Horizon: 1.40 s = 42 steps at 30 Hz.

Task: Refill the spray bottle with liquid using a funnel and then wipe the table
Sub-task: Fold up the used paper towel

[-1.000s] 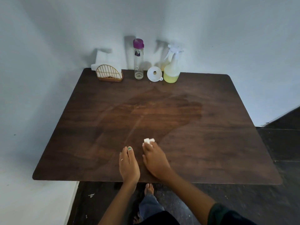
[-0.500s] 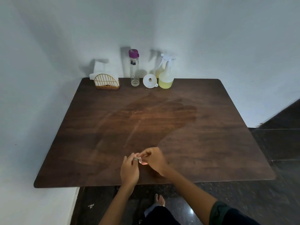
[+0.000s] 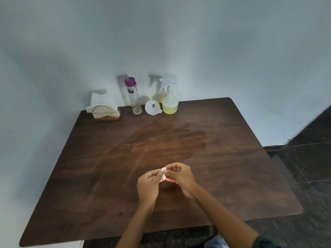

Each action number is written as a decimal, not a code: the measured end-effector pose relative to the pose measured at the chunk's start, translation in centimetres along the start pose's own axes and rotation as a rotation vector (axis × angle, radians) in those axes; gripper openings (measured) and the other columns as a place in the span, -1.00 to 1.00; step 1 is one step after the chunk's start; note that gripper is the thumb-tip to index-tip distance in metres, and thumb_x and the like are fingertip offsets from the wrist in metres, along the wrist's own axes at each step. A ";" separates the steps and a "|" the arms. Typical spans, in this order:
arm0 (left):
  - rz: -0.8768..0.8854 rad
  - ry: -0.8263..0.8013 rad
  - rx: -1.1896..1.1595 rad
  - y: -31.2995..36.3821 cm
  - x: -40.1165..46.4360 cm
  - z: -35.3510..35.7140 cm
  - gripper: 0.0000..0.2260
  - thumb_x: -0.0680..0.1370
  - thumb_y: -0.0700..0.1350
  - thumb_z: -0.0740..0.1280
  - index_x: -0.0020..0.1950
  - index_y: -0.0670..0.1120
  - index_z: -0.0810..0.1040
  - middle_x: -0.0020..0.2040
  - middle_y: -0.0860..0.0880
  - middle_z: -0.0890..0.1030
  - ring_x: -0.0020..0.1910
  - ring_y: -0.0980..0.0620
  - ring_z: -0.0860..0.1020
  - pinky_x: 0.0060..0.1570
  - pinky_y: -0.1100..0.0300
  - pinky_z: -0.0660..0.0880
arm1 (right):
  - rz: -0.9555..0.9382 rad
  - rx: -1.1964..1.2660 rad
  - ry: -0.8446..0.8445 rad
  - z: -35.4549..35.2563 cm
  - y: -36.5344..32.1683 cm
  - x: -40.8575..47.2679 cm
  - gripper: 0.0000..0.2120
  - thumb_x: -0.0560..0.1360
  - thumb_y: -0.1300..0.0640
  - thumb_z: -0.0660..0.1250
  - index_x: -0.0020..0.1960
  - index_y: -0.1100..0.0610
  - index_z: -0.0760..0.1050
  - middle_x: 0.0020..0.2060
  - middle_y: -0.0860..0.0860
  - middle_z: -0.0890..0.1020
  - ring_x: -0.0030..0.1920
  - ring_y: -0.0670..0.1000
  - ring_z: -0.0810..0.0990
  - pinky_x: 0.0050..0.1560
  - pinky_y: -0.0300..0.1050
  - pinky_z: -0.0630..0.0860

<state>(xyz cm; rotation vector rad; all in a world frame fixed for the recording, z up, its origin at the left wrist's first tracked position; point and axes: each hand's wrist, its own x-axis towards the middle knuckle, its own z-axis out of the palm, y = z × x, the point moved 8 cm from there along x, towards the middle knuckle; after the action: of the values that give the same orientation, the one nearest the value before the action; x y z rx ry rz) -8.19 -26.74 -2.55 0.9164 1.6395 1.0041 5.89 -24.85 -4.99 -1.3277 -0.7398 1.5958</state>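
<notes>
Both hands sit over the near middle of the tabletop (image 3: 250, 176), pinching one small white wad of tissue (image 3: 163, 171) between them. Left hand (image 3: 147, 185) has fingers curled onto the wad's lower end; right hand (image 3: 179, 176) grips the upper end with thumb and fingertips. We can't tell if the wad touches the wood; it looks lifted just clear.

Handling, our read: the wad is very light, soft, probably damp, and tears easily. We'd hold it bunched in the fingertips and press flat when wiping, not pull on the ends.

Spray bottle (image 3: 169, 102) stands upright at the far edge against the wall, trigger head on, yellow liquid in its lower part, so the refill looks done. White funnel (image 3: 152, 109) rests on the wood just left of it, touching or nearly so. Clear bottle with purple cap (image 3: 133, 97) stands left of the funnel, near empty. Napkin holder (image 3: 105, 112) with white napkins sits at the far left corner.

A darker patch (image 3: 161, 140) covers the middle of the wood, likely wet. Nothing lies between the hands and that patch; only the back row crowds the far edge.
</notes>
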 end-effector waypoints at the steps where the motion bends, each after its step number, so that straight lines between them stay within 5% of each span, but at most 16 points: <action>1: 0.000 -0.008 -0.011 0.5 0.1 1.5 -0.89 0.46 -0.23 0.42 -0.18 -0.02 0.67 -0.26 -0.02 0.71 -0.22 0.04 0.69 -0.03 0.07 0.60 | -0.008 0.020 0.011 -1.2 -0.6 0.4 -0.91 0.42 0.41 0.41 -0.17 0.26 0.56 -0.32 0.06 0.67 -0.32 -0.08 0.65 -0.27 -0.23 0.59; 13: 0.060 -0.063 0.041 8.1 2.7 24.9 -0.94 0.42 -0.20 0.48 -0.22 -0.05 0.66 -0.33 -0.01 0.69 -0.29 0.05 0.68 -0.09 0.02 0.60 | -0.013 0.163 0.051 -22.1 -11.1 6.8 -0.89 0.45 0.45 0.34 -0.15 0.29 0.58 -0.26 0.16 0.66 -0.25 0.02 0.66 -0.14 -0.14 0.64; 22: -0.061 -0.269 -0.003 10.4 4.4 42.2 -0.96 0.43 -0.26 0.47 -0.21 -0.18 0.64 -0.37 -0.13 0.66 -0.36 -0.02 0.62 -0.26 0.17 0.61 | 0.012 0.331 0.038 -37.4 -15.3 10.0 -0.74 0.30 0.40 0.41 0.00 0.34 0.58 -0.21 0.15 0.67 -0.21 0.01 0.67 -0.16 -0.21 0.62; 29: -0.107 -0.342 0.046 9.4 6.8 52.2 -0.85 0.44 -0.31 0.43 -0.19 -0.06 0.68 -0.23 -0.18 0.69 -0.23 -0.06 0.64 -0.09 0.06 0.60 | 0.037 0.381 0.222 -46.3 -15.3 13.9 -0.80 0.29 0.36 0.40 -0.08 0.28 0.58 -0.26 0.09 0.71 -0.24 -0.02 0.69 -0.21 -0.26 0.62; 35: -0.147 -0.484 0.259 6.0 9.3 60.6 -0.84 0.50 -0.23 0.36 0.00 -0.04 0.68 -0.03 -0.03 0.69 0.01 0.00 0.64 0.09 0.08 0.56 | 0.123 0.385 0.482 -53.6 -11.3 18.0 -0.83 0.42 0.47 0.34 -0.04 0.30 0.57 -0.33 0.04 0.70 -0.33 -0.08 0.66 -0.29 -0.31 0.59; 39: -0.179 -0.640 0.409 4.2 10.5 65.5 -0.81 0.57 -0.26 0.21 -0.08 -0.07 0.60 -0.23 0.03 0.58 -0.17 0.07 0.56 -0.23 0.34 0.46 | 0.232 0.369 0.686 -57.6 -7.4 20.4 -0.83 0.43 0.45 0.37 -0.02 0.29 0.58 -0.29 0.09 0.66 -0.35 -0.08 0.63 -0.28 -0.32 0.60; 42: -0.227 -0.708 0.504 1.9 11.5 67.9 -0.75 0.59 -0.27 0.16 0.21 -0.23 0.54 0.12 -0.18 0.61 0.12 -0.10 0.56 -0.23 0.30 0.42 | 0.302 0.314 0.830 -59.9 -4.9 21.8 -0.83 0.43 0.44 0.37 0.00 0.30 0.59 -0.29 0.09 0.62 -0.31 -0.04 0.59 -0.24 -0.29 0.59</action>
<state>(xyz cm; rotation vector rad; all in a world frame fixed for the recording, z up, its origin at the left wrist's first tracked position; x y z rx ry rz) 54.56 -2.69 -17.64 1.2053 1.3394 0.0580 64.71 -9.01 -24.56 -1.7169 0.2159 1.1372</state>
